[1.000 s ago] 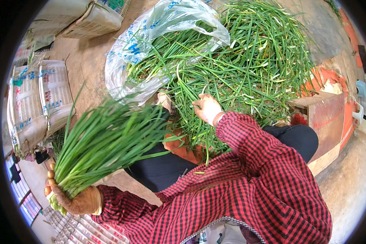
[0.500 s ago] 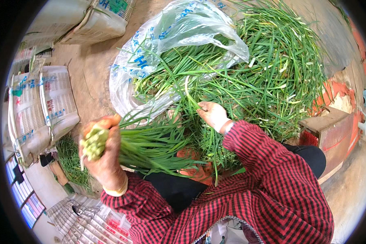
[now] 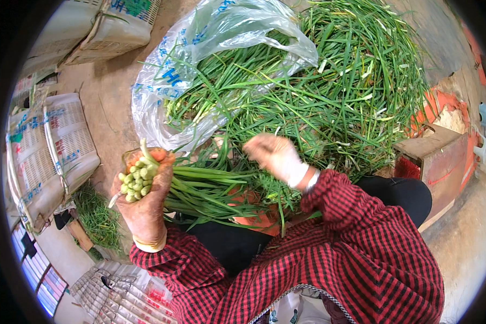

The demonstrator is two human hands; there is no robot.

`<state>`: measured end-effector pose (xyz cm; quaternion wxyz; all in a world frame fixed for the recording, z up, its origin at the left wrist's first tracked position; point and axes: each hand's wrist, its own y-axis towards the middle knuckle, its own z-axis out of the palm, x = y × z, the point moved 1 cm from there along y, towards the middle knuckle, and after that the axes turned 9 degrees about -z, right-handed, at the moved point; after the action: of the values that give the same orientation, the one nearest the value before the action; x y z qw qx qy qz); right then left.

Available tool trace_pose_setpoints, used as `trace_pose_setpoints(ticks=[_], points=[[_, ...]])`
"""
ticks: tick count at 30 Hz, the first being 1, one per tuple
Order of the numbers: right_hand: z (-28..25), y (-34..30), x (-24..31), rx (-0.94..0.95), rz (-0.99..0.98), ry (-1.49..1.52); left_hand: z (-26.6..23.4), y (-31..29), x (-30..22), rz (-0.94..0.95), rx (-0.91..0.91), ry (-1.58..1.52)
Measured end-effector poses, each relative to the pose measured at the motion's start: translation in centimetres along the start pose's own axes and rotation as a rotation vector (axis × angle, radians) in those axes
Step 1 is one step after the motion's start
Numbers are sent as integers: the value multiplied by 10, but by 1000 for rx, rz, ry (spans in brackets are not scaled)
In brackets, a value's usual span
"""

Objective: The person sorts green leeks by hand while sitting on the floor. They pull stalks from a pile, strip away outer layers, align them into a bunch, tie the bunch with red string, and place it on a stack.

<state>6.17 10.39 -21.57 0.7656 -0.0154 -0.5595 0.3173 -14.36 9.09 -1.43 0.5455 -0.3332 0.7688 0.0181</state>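
My left hand [image 3: 144, 202] is closed round a bunch of garlic chives [image 3: 205, 189]. The pale cut ends of the bunch point up and left out of the fist, and one stalk stands out above the others. Its green leaves trail right across my lap. My right hand [image 3: 272, 154], slightly blurred, is just right of the bunch with its fingers stretched out, and I see nothing in it. Beyond it spreads a large heap of loose chives [image 3: 362, 81]. A clear plastic bag [image 3: 159, 110] with blue print lies opened at the heap's left, more chives inside.
White slatted crates [image 3: 73, 143] stand at the left, others [image 3: 116, 32] at the far left. More greens [image 3: 97, 218] lie below them. A wooden box-like stool [image 3: 443, 159] is at my right by an orange-red piece [image 3: 432, 110]. Stacked pale slatted pieces [image 3: 113, 291] are at the lower left.
My right hand has let go of the chive stalk it held and is blurred. One stalk now sticks up from the bunch in my left hand, which is turned with the cut ends more in view.
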Motion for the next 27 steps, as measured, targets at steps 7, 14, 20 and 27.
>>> trace_pose_setpoints(ticks=[7,14,20,27], points=[[-71,13,-84,173,423,-1239,15,2,1,51,86,-5],[-69,-2,-23,-188,39,-766,39,-7,-1,102,220,-11],[-14,-94,155,-13,-765,-1118,75,-49,-15,87,483,-285],[-3,-188,202,92,-685,-1417,91,-126,-52,114,692,-358]])
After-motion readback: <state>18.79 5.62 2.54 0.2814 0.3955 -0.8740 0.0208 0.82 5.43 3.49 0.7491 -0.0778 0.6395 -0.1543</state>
